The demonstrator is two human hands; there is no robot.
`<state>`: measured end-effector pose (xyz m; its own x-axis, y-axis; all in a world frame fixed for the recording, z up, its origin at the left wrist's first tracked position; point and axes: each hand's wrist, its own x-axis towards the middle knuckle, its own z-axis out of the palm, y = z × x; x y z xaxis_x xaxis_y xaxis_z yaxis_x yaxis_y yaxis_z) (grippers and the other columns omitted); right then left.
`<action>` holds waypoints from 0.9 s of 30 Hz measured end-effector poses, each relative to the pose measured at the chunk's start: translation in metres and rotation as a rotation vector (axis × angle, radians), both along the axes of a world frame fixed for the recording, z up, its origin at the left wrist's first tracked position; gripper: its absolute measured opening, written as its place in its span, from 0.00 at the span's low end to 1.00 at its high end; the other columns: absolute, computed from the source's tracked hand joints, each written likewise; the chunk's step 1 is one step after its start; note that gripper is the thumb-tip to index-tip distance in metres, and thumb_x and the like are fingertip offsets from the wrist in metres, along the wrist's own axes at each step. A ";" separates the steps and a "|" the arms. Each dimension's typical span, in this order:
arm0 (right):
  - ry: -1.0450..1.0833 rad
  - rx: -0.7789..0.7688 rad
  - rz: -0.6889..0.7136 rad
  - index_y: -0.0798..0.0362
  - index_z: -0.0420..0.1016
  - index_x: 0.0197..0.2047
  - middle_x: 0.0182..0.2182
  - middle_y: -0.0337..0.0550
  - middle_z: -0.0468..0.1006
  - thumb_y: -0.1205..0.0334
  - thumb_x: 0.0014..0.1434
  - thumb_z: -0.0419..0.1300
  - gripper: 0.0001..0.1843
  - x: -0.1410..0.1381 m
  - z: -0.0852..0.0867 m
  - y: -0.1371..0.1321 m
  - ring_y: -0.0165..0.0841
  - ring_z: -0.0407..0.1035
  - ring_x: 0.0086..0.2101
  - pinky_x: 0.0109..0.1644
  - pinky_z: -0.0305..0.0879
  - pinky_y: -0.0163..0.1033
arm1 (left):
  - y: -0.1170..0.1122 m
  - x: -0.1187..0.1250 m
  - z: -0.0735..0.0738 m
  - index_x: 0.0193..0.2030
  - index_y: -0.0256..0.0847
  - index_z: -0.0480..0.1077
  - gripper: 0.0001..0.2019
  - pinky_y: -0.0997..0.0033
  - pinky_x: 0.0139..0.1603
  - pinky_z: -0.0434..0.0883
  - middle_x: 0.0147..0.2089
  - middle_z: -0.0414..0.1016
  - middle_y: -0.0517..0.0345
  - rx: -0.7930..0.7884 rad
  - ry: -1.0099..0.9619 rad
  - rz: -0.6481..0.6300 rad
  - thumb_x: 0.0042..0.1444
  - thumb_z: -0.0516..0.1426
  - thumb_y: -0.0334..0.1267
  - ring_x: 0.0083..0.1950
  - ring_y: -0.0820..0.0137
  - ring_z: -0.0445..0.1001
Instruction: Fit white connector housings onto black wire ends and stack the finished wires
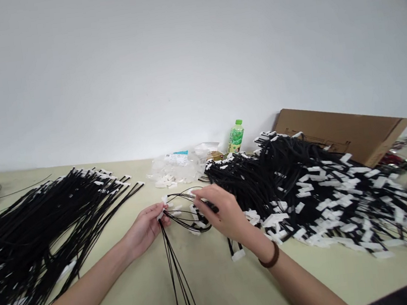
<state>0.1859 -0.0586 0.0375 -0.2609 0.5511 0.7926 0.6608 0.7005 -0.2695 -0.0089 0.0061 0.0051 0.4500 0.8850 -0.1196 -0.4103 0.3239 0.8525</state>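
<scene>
My left hand is closed in a pinch on a small bunch of thin black wires that trails toward me over the table. My right hand, with a brown band on its wrist, pinches the looped far ends of the same wires, which carry small white connectors. Both hands sit mid-table, between two big heaps of black wires.
A long bundle of black wires lies at left. A large heap with white connectors lies at right. Behind are a plastic bag of white parts, a green bottle, and a cardboard sheet against the wall.
</scene>
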 end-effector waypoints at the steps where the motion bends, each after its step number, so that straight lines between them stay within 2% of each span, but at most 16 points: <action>1: -0.067 -0.019 0.033 0.56 0.67 0.45 0.34 0.45 0.72 0.61 0.61 0.52 0.11 -0.001 -0.002 0.000 0.33 0.65 0.37 0.43 0.62 0.38 | 0.000 0.000 0.000 0.28 0.32 0.71 0.03 0.79 0.28 0.67 0.25 0.66 0.59 0.001 -0.004 0.004 0.49 0.58 0.31 0.24 0.79 0.64; 5: -0.273 -0.084 0.063 0.56 0.67 0.47 0.32 0.44 0.72 0.54 0.57 0.57 0.17 -0.002 -0.011 0.003 0.34 0.65 0.37 0.44 0.60 0.38 | 0.001 -0.001 -0.003 0.29 0.32 0.71 0.04 0.79 0.28 0.66 0.26 0.67 0.59 0.010 -0.018 0.014 0.50 0.57 0.31 0.24 0.79 0.64; 8: -0.339 -0.106 0.035 0.55 0.69 0.45 0.28 0.42 0.71 0.58 0.59 0.56 0.13 0.000 -0.016 0.007 0.32 0.64 0.33 0.39 0.60 0.37 | 0.003 -0.002 -0.007 0.29 0.33 0.71 0.04 0.78 0.30 0.66 0.27 0.67 0.59 0.013 -0.023 0.004 0.50 0.57 0.32 0.25 0.79 0.65; 13: -0.330 -0.033 -0.029 0.54 0.71 0.41 0.26 0.41 0.69 0.65 0.62 0.51 0.09 0.003 -0.019 0.010 0.31 0.61 0.29 0.33 0.58 0.35 | 0.002 -0.003 -0.009 0.30 0.33 0.71 0.05 0.76 0.31 0.65 0.27 0.67 0.59 0.046 0.014 -0.024 0.50 0.58 0.34 0.25 0.78 0.65; 18: -0.266 0.026 -0.077 0.56 0.71 0.40 0.28 0.43 0.70 0.72 0.61 0.49 0.11 0.004 -0.019 0.009 0.32 0.61 0.31 0.35 0.59 0.36 | -0.001 -0.001 -0.008 0.29 0.33 0.70 0.07 0.74 0.30 0.63 0.24 0.66 0.60 0.098 0.056 -0.083 0.49 0.58 0.36 0.24 0.76 0.65; 23: -0.211 0.028 -0.076 0.56 0.70 0.41 0.29 0.43 0.71 0.72 0.61 0.48 0.11 0.000 -0.018 0.006 0.32 0.61 0.32 0.36 0.60 0.36 | -0.003 0.000 -0.006 0.29 0.33 0.70 0.07 0.74 0.29 0.63 0.24 0.66 0.59 0.091 0.065 -0.084 0.48 0.59 0.36 0.24 0.75 0.65; 27: -0.228 0.021 -0.004 0.55 0.69 0.41 0.32 0.44 0.71 0.72 0.61 0.48 0.11 -0.004 -0.019 0.004 0.31 0.61 0.34 0.38 0.61 0.36 | -0.002 0.000 -0.006 0.29 0.33 0.70 0.06 0.74 0.29 0.64 0.24 0.66 0.59 0.079 0.055 -0.061 0.48 0.59 0.36 0.24 0.75 0.65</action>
<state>0.1818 -0.0547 0.0190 -0.4326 0.5369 0.7243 0.7061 0.7012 -0.0981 -0.0088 0.0045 -0.0013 0.4977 0.8640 -0.0764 -0.3441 0.2775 0.8970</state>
